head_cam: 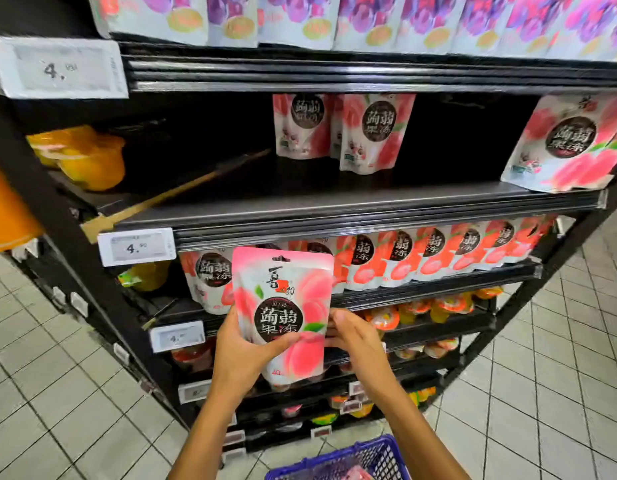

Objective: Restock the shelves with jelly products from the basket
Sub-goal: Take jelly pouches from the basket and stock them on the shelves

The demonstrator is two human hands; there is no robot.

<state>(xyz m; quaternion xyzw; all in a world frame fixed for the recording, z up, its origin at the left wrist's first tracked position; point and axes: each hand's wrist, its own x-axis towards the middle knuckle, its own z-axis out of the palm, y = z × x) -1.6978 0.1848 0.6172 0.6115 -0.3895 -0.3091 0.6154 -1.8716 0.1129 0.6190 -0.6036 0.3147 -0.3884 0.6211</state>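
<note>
**Peach pouch held up before the shelves**

Just below centre, the left hand (241, 355) grips a peach jelly pouch (283, 313), upright, with the thumb across its front. The right hand (352, 337) meets the pouch's right edge with bent fingers; whether it pinches cannot be told.

At 6 o'clock the blue basket (338, 460) shows something pink inside, too blurred to name.

The middle shelf (335, 202) holds two like pouches (369, 133) towards 12 o'clock, one more pouch (570, 143) at 2 o'clock and orange jelly cups (85, 157) at 10 o'clock. Behind the held pouch, the shelf below carries a packed row of peach pouches (438, 254).
</note>
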